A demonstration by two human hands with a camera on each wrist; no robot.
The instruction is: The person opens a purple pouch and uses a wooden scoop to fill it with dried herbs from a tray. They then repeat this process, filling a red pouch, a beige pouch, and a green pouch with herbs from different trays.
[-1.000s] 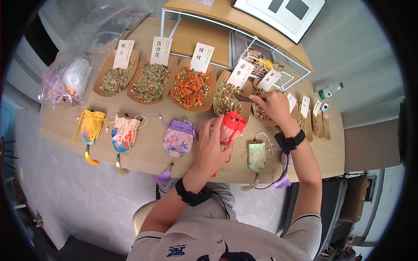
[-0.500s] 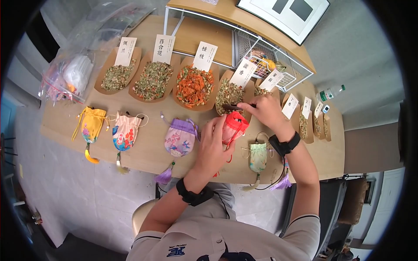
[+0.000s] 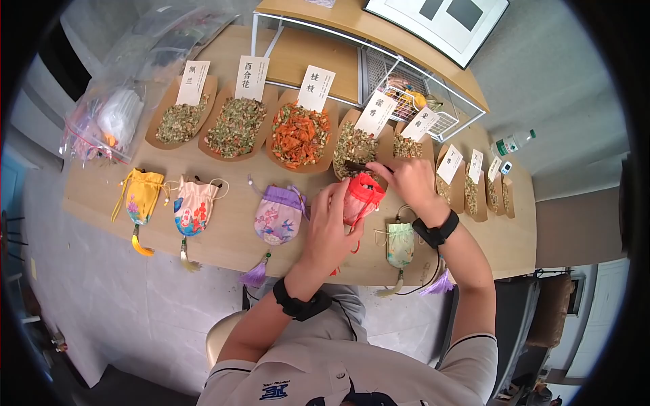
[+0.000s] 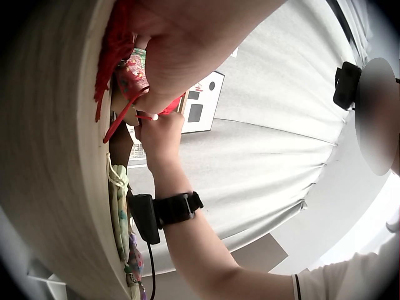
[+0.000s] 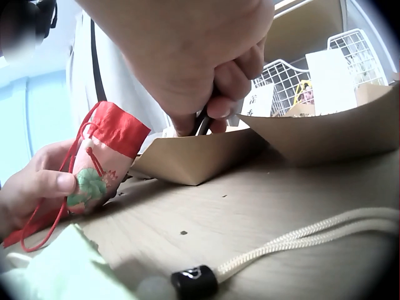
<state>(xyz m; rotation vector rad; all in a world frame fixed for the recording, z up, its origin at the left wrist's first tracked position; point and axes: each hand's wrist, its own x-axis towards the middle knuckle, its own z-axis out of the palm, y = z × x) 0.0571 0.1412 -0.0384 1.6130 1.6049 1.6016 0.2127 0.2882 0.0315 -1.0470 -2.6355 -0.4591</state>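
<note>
In your head view, soft, even light is falling over the tabletop (image 3: pixel 233 216), the lens is bowing its near edge, and blackness is swallowing the corners. The floor (image 3: pixel 162 308) is carrying a faint sheen. In your left wrist view, white glare is burning out on the right, the pale drape (image 4: pixel 262 131) is glowing, and the tabletop is sitting in dimness on the left. In your right wrist view, your right hand (image 5: pixel 194 56) is darkening underneath, a card (image 5: pixel 331 81) is washing out, and the near green pouch (image 5: pixel 69 265) is blurring.
</note>
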